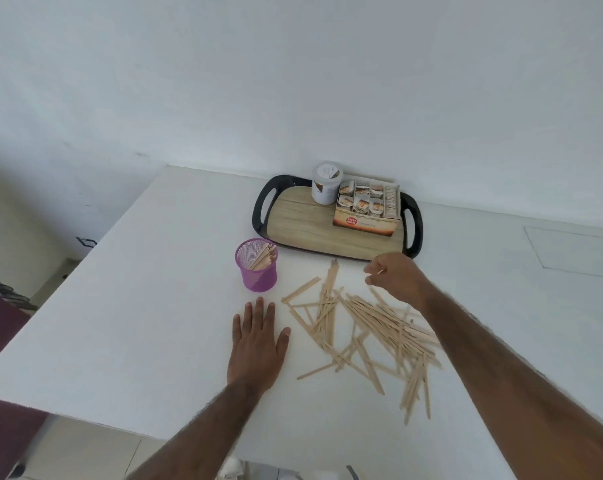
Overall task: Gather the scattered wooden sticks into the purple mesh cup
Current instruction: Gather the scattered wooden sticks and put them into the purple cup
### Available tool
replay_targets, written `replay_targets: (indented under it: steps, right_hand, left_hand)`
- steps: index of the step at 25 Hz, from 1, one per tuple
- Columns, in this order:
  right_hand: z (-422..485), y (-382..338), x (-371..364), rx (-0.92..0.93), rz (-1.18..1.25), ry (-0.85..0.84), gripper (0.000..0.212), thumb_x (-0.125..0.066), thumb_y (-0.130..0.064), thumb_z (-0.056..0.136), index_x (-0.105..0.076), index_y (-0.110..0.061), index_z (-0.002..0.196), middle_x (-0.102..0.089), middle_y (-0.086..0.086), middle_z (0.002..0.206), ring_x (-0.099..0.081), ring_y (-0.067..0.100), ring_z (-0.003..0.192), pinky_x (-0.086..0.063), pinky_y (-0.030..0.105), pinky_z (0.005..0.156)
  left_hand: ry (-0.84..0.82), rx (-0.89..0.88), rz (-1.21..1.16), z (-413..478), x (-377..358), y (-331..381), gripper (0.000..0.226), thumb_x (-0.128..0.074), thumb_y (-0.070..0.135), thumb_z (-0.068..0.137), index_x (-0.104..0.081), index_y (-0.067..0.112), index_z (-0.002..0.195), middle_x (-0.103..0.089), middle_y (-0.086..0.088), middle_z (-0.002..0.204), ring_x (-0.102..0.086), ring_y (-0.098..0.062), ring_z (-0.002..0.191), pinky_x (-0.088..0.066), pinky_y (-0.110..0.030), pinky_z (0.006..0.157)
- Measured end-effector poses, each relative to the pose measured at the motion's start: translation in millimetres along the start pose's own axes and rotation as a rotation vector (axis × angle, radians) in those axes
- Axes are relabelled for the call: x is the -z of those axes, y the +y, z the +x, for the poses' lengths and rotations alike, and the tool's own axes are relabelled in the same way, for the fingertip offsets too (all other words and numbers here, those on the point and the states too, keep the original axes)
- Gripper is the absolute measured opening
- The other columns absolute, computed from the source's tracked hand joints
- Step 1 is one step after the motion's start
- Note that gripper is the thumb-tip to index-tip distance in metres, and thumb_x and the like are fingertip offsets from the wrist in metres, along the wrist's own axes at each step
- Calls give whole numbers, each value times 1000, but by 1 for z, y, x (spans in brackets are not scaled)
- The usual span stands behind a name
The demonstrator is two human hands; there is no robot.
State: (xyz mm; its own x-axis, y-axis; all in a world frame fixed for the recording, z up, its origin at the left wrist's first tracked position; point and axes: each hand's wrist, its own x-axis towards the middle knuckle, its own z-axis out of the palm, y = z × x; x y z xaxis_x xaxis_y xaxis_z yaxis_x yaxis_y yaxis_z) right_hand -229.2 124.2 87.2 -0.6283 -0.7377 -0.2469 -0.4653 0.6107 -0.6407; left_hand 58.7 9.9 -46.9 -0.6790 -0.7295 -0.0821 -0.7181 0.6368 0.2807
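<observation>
Wooden sticks (379,323) scattered; right hand (398,278) seemingly pinches one.

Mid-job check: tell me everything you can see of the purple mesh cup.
The purple mesh cup is a round, open-topped holder of what looks like metal mesh, with a solid rim and base band. It stands upright on the white table, just off the tray's near left corner and left of the scattered sticks. A bundle of wooden sticks leans inside against its right wall, ends poking above the rim. No hand touches it; the left hand lies flat on the table nearer the camera.
</observation>
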Motion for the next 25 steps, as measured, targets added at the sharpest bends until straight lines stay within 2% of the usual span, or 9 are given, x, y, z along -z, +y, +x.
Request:
replay_targets:
  steps: [3,6,9,12,14,17,21,23,25]
  right_hand:
    - [-36,73,24,-197,-6,36,24,-80,-11,84,-73,-10,107,-68,7,118,-63,20,105,-52,35,88]
    - [-61,115,23,-257,-199,-18,40,-80,-24,86,-68,-12,122,-61,6,133,-56,21,122,-44,35,104]
    - [-75,121,4,-254,-315,-59,53,-75,-38,86,-61,-19,133,-52,4,135,-48,23,127,-43,38,104]
    - [-75,114,-18,-121,-410,-74,41,-69,-36,88,-63,-18,125,-49,6,124,-47,28,121,-45,39,96]
    - [-75,110,-24,-61,-341,-67,36,-66,-28,91,-64,-16,125,-51,6,123,-50,28,121,-46,37,96]
    - [-74,106,-23,-41,-246,11,46,-69,-36,92,-61,-16,133,-54,3,129,-51,23,124,-44,34,100]
    - [-68,91,-30,-25,-560,-46,70,-71,-65,80,-61,-13,125,-54,7,125,-49,27,119,-43,43,97]
    - [-65,84,-41,-18,-658,-38,69,-70,-66,80,-61,-13,122,-54,8,123,-49,28,118,-41,46,98]
    - [-63,81,-50,-3,-675,7,59,-69,-58,86,-62,-13,124,-54,8,125,-50,28,120,-40,46,101]
  left_hand:
    - [-17,-153,52,-4,-1,9,79,-7,65,101,2,20,164,16,-3,171,20,-21,156,8,-44,127]
    - [-31,-333,53,-7,-9,38,81,-12,70,101,1,22,164,16,-1,171,21,-18,156,7,-45,128]
    - [-53,-450,68,-2,-21,83,80,-10,72,100,2,25,164,17,1,171,24,-16,155,12,-41,126]
    - [-95,-469,94,4,-31,116,79,-9,70,100,1,25,164,17,-1,171,24,-19,155,15,-41,125]
    - [-123,-481,104,5,-35,128,78,-10,68,100,0,24,164,13,-2,172,21,-20,155,17,-41,124]
    - [-139,-481,80,10,-37,135,73,-15,62,103,-2,24,164,9,-2,172,16,-22,157,15,-42,125]
    - [-133,-471,36,18,-34,136,61,-22,47,109,-9,23,164,0,-3,173,10,-24,158,9,-43,127]
    - [-136,-474,11,20,-32,136,58,-21,42,110,-12,22,163,-2,-2,173,8,-23,159,7,-43,128]
    - [-133,-475,-20,21,-30,136,55,-21,37,111,-15,22,163,-6,-1,173,5,-21,159,5,-43,128]
